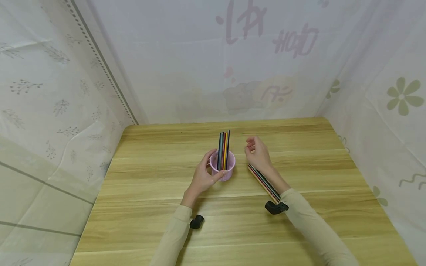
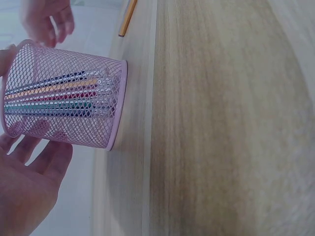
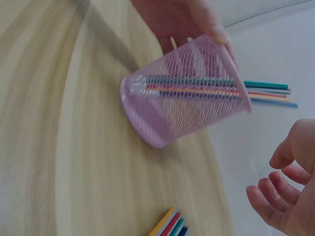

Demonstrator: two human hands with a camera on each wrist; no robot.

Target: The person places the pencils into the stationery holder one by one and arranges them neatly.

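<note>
My left hand (image 1: pixel 202 178) grips a pink mesh pen cup (image 1: pixel 227 176), thumb at the near rim and fingers round the left side. Several coloured pencils (image 1: pixel 223 149) stand in it, leaning together, their upper ends above the rim. Through the mesh wall (image 3: pixel 182 125) in the right wrist view, their lower ends show near the cup's base. To the right of the cup, my right hand (image 1: pixel 259 154) hovers with loosely bent fingers and holds nothing. Beneath that wrist lies a bundle of loose coloured pencils (image 1: pixel 263 183), partly hidden by the forearm.
Both hands work over a wood-grain table (image 1: pixel 149 184). Pale printed cloth (image 1: pixel 186 74) hangs behind the table and along both sides. A black wrist device (image 1: pixel 276 207) sits at the right cuff, and another black device (image 1: pixel 196 222) at the left.
</note>
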